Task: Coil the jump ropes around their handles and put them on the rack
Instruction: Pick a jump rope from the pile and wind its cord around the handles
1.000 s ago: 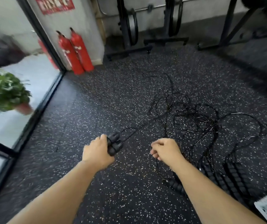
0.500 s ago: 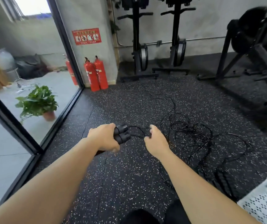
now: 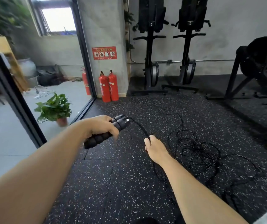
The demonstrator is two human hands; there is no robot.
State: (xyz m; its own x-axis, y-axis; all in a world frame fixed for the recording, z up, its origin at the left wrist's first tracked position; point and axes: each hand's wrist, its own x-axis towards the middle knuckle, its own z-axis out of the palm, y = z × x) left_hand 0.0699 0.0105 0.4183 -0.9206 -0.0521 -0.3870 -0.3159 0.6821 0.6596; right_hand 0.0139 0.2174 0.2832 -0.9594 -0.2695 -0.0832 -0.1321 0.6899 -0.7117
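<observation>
Between the left hand (image 3: 100,126) gripping both handles (image 3: 104,136) and the right hand (image 3: 156,148) pinching it, the cord (image 3: 140,127) arcs.

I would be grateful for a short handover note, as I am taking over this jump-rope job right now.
Left hand: grips two black handles, held together.
Right hand: pinches the cord just past the handles.
More cord drops to the rubber floor, where a tangle of ropes lies to the right.
Done: handles paired; nothing wound yet.
Left: wind the cord round the handles, rack it, repeat for the tangle. No rack clearly in view.
</observation>
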